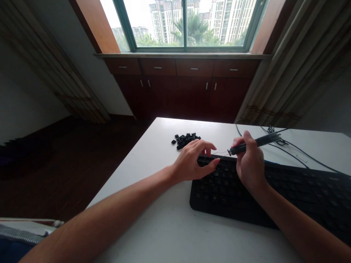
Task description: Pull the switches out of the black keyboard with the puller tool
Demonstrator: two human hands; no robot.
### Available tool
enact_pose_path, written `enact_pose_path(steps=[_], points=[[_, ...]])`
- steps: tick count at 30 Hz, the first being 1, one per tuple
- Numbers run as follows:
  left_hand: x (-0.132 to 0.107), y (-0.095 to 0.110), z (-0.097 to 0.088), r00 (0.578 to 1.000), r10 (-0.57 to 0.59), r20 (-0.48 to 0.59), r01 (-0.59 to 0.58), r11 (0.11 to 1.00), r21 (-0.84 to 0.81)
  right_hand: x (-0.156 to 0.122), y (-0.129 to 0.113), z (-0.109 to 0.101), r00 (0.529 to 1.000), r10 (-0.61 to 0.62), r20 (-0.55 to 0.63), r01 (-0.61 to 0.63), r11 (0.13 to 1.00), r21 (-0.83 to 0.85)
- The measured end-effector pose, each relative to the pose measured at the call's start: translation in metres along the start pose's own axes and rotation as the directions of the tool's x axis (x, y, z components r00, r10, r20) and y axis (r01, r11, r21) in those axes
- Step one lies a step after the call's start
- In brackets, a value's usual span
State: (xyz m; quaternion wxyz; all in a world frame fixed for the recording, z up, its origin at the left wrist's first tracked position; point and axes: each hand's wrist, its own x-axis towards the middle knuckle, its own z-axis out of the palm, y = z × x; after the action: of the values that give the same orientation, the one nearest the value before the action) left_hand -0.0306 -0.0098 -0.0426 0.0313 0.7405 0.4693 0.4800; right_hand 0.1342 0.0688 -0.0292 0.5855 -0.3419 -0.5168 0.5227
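Observation:
A black wire keycap puller (253, 144) sits in my right hand (249, 162), its thin wire loops reaching left over the top edge of the black keyboard (298, 191). My left hand (190, 162) rests over the keyboard's upper left keys, with its fingers spread and nothing visible in them. Just beyond those fingers lies a loose heap of several black keycaps (185, 141) on the white table (153, 160). Some keys under both hands are hidden.
A black cable (303, 154) with a coiled bundle runs across the table's far right. The table's left edge drops to a dark wooden floor. Beyond the far edge stand brown cabinets (181, 89) beneath a window (186, 25).

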Motion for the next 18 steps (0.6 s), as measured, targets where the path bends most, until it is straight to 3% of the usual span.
enact_pose_path(steps=[8, 12, 18], points=[[0.003, 0.005, -0.003, 0.996, 0.029, 0.083, -0.028, 0.999, -0.023, -0.007, -0.008, 0.002, 0.981, 0.036, 0.191, -0.061, 0.990, 0.126], [0.002, 0.006, -0.003, 0.989, 0.084, 0.124, -0.084, 0.996, -0.006, -0.013, -0.013, 0.002, 0.961, 0.020, 0.277, -0.038, 0.998, 0.058], [0.000, 0.003, -0.003, 0.984, 0.134, 0.114, -0.135, 0.991, 0.006, -0.012, -0.011, 0.002, 0.962, 0.020, 0.272, 0.000, 0.997, -0.071]])
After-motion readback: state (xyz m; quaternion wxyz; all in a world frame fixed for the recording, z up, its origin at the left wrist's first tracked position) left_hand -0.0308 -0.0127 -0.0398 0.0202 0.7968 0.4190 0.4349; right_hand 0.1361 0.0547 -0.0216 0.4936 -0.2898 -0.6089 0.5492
